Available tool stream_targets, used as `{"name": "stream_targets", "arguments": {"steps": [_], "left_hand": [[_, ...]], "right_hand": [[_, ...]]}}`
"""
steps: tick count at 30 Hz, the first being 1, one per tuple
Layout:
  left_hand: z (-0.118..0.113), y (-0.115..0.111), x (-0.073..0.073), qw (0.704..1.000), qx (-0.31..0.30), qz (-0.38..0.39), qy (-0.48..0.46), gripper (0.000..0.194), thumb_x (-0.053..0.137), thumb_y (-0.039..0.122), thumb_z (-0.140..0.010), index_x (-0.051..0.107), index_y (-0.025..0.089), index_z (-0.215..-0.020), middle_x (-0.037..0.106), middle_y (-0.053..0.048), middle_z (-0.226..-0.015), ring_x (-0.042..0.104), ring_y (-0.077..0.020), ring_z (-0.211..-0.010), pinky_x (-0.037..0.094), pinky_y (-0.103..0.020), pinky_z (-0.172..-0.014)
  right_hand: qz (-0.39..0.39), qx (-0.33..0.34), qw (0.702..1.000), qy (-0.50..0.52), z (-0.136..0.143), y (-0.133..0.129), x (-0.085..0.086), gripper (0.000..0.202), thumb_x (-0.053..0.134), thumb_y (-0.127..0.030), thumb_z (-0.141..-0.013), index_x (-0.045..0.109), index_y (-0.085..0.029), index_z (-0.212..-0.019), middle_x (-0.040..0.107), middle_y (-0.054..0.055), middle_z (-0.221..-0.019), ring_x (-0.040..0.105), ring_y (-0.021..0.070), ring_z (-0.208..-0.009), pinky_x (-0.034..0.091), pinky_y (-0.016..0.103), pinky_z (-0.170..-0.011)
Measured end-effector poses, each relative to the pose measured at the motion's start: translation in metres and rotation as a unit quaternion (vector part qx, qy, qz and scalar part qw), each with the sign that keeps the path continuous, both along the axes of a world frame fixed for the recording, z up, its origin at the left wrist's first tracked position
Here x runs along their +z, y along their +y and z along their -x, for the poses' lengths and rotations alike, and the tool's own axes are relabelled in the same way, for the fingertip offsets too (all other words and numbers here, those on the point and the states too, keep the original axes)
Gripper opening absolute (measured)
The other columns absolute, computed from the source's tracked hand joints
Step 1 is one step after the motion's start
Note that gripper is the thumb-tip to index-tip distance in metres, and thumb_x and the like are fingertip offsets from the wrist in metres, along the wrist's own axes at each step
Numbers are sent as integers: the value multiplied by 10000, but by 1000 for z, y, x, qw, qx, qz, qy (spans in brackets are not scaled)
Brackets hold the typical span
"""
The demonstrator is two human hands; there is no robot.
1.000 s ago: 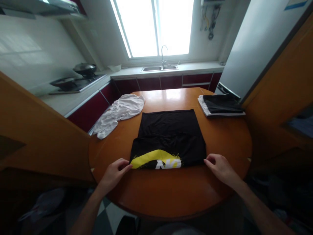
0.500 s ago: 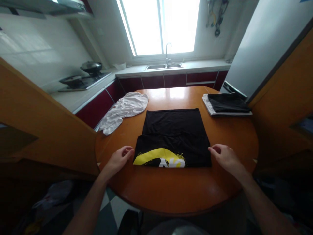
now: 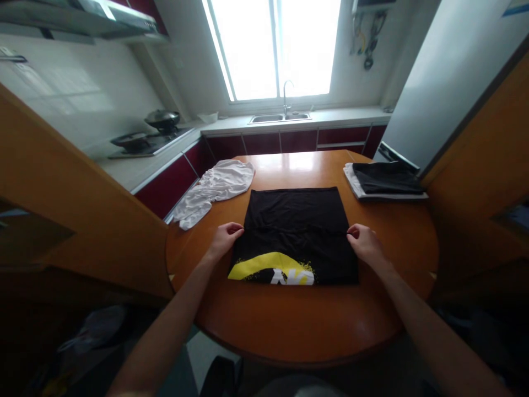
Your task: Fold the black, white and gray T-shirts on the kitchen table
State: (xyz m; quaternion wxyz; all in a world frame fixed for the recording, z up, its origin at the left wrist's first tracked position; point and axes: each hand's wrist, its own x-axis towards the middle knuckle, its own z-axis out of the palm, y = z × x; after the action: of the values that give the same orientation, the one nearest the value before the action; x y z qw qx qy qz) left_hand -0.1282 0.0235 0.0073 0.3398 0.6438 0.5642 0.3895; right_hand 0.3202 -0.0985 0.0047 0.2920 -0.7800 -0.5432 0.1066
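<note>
A black T-shirt lies partly folded on the wooden table in front of me, its near part turned over toward the far side. A yellow and white print shows along the near fold. My left hand pinches the left end of the folded-over edge. At the opposite end of that edge, my right hand pinches the cloth between thumb and fingers. Both hands rest low, close to the tabletop.
A crumpled white garment lies at the table's far left. Folded black and white clothes are stacked at the far right. Beyond stand a counter with a sink, a stove with pans, and a fridge on the right.
Both hands have moved away from me along the T-shirt's sides, from near its lower corners to the folded-over edge, and now grip it there. The view has tilted slightly upward.
</note>
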Motion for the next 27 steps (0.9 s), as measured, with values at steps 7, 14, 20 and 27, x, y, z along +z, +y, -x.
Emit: {"name": "stream_targets", "arguments": {"steps": [7,14,20,27], "left_hand": [[-9,-8,-5,999,23,-44,-7,435,744,550,-727,736,157,-912,753,-84,-864,700,-235,-801,552,-334,-756],[-23,-33,22,968,-31,-184,168,344,496,372,-969,682,182,-1188,671,-118,-1237,645,-254,-1149,505,-403,-1033],[-42,-64,10,897,-240,-171,331,533,442,464,-1030,491,226,-1504,435,-91,-1589,338,-282,-1500,269,-501,-1233],[-43,-63,-1,876,-221,-146,402,643,409,568,-1025,392,226,-1570,287,-90,-1660,200,-308,-1550,199,-547,-1243]], "right_hand": [[-87,3,995,49,-8,-7,4,150,605,-313,-849,687,-201,-906,736,72,-842,686,221,-771,493,318,-717],[-107,45,989,-87,26,-29,9,403,435,-356,-979,651,-144,-1246,644,194,-1219,586,324,-1149,474,457,-996],[-57,214,961,-163,67,-53,-9,549,347,-423,-1040,509,-136,-1478,435,154,-1573,341,297,-1483,285,487,-1211],[14,224,954,-199,58,-50,-18,701,314,-567,-1032,405,-109,-1555,292,161,-1648,221,290,-1543,228,511,-1233]]}}
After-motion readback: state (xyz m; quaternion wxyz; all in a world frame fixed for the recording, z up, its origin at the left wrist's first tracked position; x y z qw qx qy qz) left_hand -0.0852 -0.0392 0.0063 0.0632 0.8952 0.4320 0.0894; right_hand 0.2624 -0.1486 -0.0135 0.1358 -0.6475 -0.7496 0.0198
